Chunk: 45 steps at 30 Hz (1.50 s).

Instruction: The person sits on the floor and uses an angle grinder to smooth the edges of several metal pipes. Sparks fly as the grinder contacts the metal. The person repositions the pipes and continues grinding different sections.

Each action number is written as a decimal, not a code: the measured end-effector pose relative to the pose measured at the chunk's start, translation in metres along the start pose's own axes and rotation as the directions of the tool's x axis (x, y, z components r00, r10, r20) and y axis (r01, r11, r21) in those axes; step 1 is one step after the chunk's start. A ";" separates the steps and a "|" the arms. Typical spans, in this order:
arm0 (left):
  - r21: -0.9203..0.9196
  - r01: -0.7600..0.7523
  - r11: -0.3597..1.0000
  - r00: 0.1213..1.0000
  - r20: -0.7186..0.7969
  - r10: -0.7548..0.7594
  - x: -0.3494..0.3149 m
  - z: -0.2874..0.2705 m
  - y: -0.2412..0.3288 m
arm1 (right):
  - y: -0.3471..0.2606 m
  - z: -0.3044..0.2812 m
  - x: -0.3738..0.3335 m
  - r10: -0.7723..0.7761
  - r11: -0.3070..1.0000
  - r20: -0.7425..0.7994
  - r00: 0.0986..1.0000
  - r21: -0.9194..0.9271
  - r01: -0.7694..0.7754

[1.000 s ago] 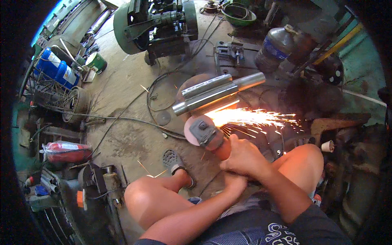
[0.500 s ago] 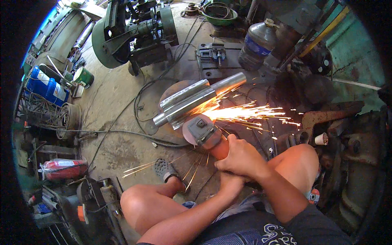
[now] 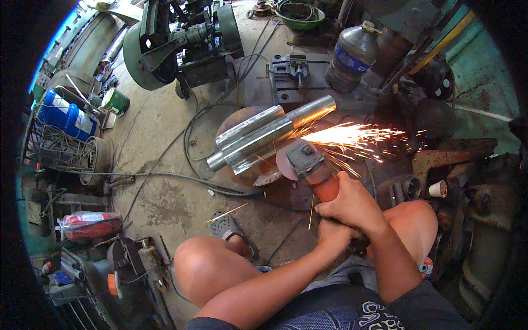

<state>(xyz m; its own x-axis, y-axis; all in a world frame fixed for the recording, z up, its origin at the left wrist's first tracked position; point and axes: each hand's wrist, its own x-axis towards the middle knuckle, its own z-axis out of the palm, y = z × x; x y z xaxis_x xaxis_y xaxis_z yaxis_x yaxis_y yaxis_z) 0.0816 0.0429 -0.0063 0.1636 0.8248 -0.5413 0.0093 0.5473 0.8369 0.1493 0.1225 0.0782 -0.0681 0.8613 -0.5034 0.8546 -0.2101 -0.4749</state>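
Observation:
An angle grinder (image 3: 325,187) with an orange-red body and grey head is gripped in both my hands. My right hand (image 3: 355,202) wraps round the body just behind the head. Behind and below it, my left hand (image 3: 336,235) closes round the rear part, mostly hidden by the right wrist. The grinder's disc is at the near side of a shiny ribbed metal shaft (image 3: 258,140), and bright sparks (image 3: 357,135) fly off to the right. The exact contact spot is lost in the glare. The shaft lies slanted on a rusty round support (image 3: 231,129).
A small vise (image 3: 291,69) on a metal plate and a large plastic bottle (image 3: 352,58) stand beyond the shaft. Black cables (image 3: 190,184) cross the floor at left. Rusty metal parts (image 3: 454,159) crowd the right; a red wrapped bundle (image 3: 91,225) lies left.
Both hands have carried the grinder to the right along the shaft. The sparks now start further right. The shaft stays in place; the view has shifted slightly.

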 end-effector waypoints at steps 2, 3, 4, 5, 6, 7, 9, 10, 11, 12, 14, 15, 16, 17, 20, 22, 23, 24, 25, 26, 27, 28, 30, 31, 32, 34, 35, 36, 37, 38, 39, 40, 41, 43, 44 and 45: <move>-0.053 0.061 0.997 0.997 0.044 -0.058 0.003 0.002 0.001 | 0.004 -0.003 0.000 0.017 0.999 -0.010 1.000 0.027 -0.017; -0.077 0.076 0.994 0.995 0.073 -0.071 0.004 0.003 0.002 | 0.006 -0.004 0.001 0.023 0.999 -0.016 1.000 0.041 -0.022; -0.099 0.091 0.991 0.991 0.102 -0.081 0.005 0.004 0.003 | 0.007 -0.005 0.001 0.029 0.998 -0.022 0.999 0.055 -0.028; -0.070 0.094 0.993 0.992 0.090 -0.087 0.006 0.005 0.003 | 0.008 -0.005 0.002 0.021 0.998 -0.030 0.999 0.057 -0.020; -0.040 0.095 0.995 0.993 0.079 -0.091 0.005 0.005 0.003 | 0.009 -0.005 0.002 0.014 0.998 -0.038 0.999 0.059 -0.012; -0.007 0.091 0.996 0.993 0.073 -0.090 0.005 0.006 0.004 | 0.009 -0.005 0.002 0.007 0.998 -0.046 0.999 0.062 -0.004; 0.065 0.022 0.998 1.000 0.021 -0.023 0.003 0.005 0.003 | 0.008 -0.004 0.002 0.002 0.998 -0.026 1.000 0.057 0.000; 0.053 -0.011 0.999 1.000 0.000 0.011 0.001 0.004 0.002 | 0.006 -0.003 0.002 -0.001 0.998 -0.016 1.000 0.056 0.002; 0.042 -0.044 0.998 0.999 -0.021 0.045 -0.001 0.004 0.002 | 0.004 -0.002 0.001 0.006 1.000 -0.001 1.000 0.030 -0.006; -0.020 -0.074 0.997 0.996 -0.045 0.073 -0.003 0.003 0.001 | 0.001 0.000 -0.001 0.011 1.000 0.015 1.000 0.003 -0.012; -0.022 -0.081 0.996 0.995 -0.059 0.080 -0.007 -0.002 -0.003 | -0.005 0.004 -0.003 0.006 1.000 0.036 0.999 -0.029 -0.004; 0.038 -0.056 0.998 0.997 -0.048 0.058 -0.008 -0.006 -0.005 | -0.009 0.007 -0.004 -0.006 0.999 0.041 0.999 -0.035 0.008; 0.062 -0.069 0.996 0.995 -0.067 0.073 -0.010 -0.009 -0.007 | -0.012 0.010 -0.005 -0.010 0.999 0.046 0.999 -0.052 0.012; 0.087 -0.080 0.993 0.992 -0.085 0.088 -0.011 -0.012 -0.009 | -0.015 0.013 -0.006 -0.032 0.999 0.053 0.998 -0.036 0.034; 0.072 -0.154 0.985 0.972 -0.170 0.164 -0.017 -0.019 -0.016 | -0.024 0.022 -0.008 -0.072 0.997 0.072 0.995 -0.030 0.075; 0.068 -0.105 0.992 0.982 -0.151 0.115 -0.024 -0.028 -0.022 | -0.030 0.029 -0.009 -0.087 0.995 0.086 0.992 -0.041 0.091; 0.070 -0.113 0.991 0.974 -0.188 0.124 -0.026 -0.031 -0.024 | -0.033 0.032 -0.011 -0.116 0.992 0.084 0.990 -0.047 0.120; 0.072 -0.121 0.990 0.966 -0.222 0.134 -0.029 -0.033 -0.027 | -0.037 0.035 -0.012 -0.130 0.989 0.085 0.988 -0.059 0.135; 0.074 -0.130 0.989 0.956 -0.254 0.145 -0.031 -0.035 -0.028 | -0.040 0.038 -0.013 -0.131 0.988 0.087 0.988 -0.073 0.137; 0.056 -0.109 0.992 0.959 -0.255 0.120 -0.032 -0.038 -0.030 | -0.044 0.041 -0.014 -0.143 0.986 0.102 0.984 -0.076 0.151; 0.037 -0.090 0.995 0.963 -0.253 0.097 -0.033 -0.043 -0.030 | -0.047 0.044 -0.015 -0.143 0.985 0.117 0.983 -0.083 0.153; 0.019 -0.070 0.997 0.966 -0.249 0.073 -0.034 -0.046 -0.030 | -0.050 0.046 -0.016 -0.131 0.985 0.134 0.982 -0.094 0.144; 0.037 -0.098 0.994 0.957 -0.271 0.105 -0.041 -0.050 -0.026 | -0.055 0.049 -0.016 -0.140 0.985 0.159 0.977 -0.082 0.154; 0.005 -0.062 0.998 0.963 -0.261 0.061 -0.044 -0.053 -0.024 | -0.057 0.051 -0.016 -0.139 0.985 0.174 0.975 -0.079 0.154; -0.026 -0.025 0.999 0.968 -0.250 0.018 -0.047 -0.055 -0.022 | -0.058 0.052 -0.016 -0.138 0.985 0.189 0.972 -0.075 0.154; -0.084 0.053 0.995 0.971 -0.229 -0.071 -0.052 -0.058 -0.019 | -0.059 0.053 -0.016 -0.148 0.986 0.189 0.971 -0.050 0.160; -0.110 0.093 0.990 0.969 -0.218 -0.115 -0.052 -0.059 -0.019 | -0.059 0.053 -0.016 -0.149 0.986 0.188 0.971 -0.047 0.161; -0.139 0.084 0.987 0.970 -0.217 -0.113 -0.053 -0.058 -0.019 | -0.058 0.053 -0.016 -0.151 0.986 0.187 0.971 -0.044 0.162; -0.123 0.060 0.991 0.967 -0.239 -0.088 -0.051 -0.057 -0.020 | -0.056 0.052 -0.016 -0.176 0.980 0.184 0.967 -0.055 0.189; -0.108 -0.012 0.994 0.962 -0.271 -0.017 -0.047 -0.055 -0.022 | -0.053 0.052 -0.016 -0.166 0.983 0.171 0.971 -0.051 0.177; -0.108 -0.003 0.994 0.958 -0.285 -0.028 -0.044 -0.053 -0.024 | -0.050 0.051 -0.016 -0.157 0.985 0.159 0.975 -0.048 0.166; -0.099 -0.068 0.993 0.959 -0.281 0.038 -0.041 -0.049 -0.025 | -0.047 0.051 -0.015 -0.141 0.987 0.150 0.978 -0.049 0.150; -0.107 -0.052 0.993 0.965 -0.260 0.022 -0.039 -0.046 -0.027 | -0.043 0.050 -0.015 -0.141 0.989 0.124 0.982 -0.032 0.146; -0.120 -0.017 0.993 0.975 -0.220 -0.010 -0.035 -0.040 -0.026 | -0.033 0.047 -0.015 -0.120 0.992 0.086 0.989 -0.013 0.122; -0.126 0.002 0.992 0.979 -0.201 -0.027 -0.033 -0.037 -0.025 | -0.027 0.046 -0.013 -0.112 0.994 0.071 0.991 -0.011 0.113; -0.126 0.027 0.992 0.981 -0.187 -0.050 -0.030 -0.034 -0.023 | -0.021 0.045 -0.011 -0.096 0.995 0.062 0.993 -0.015 0.097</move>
<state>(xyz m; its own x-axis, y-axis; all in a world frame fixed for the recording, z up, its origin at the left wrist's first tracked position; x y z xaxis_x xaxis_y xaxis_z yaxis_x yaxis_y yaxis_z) 0.0434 0.0104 -0.0120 -0.0245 0.8082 -0.5885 -0.1102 0.5829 0.8051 0.1088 0.0966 0.0615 -0.1814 0.8470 -0.4997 0.8518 -0.1187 -0.5103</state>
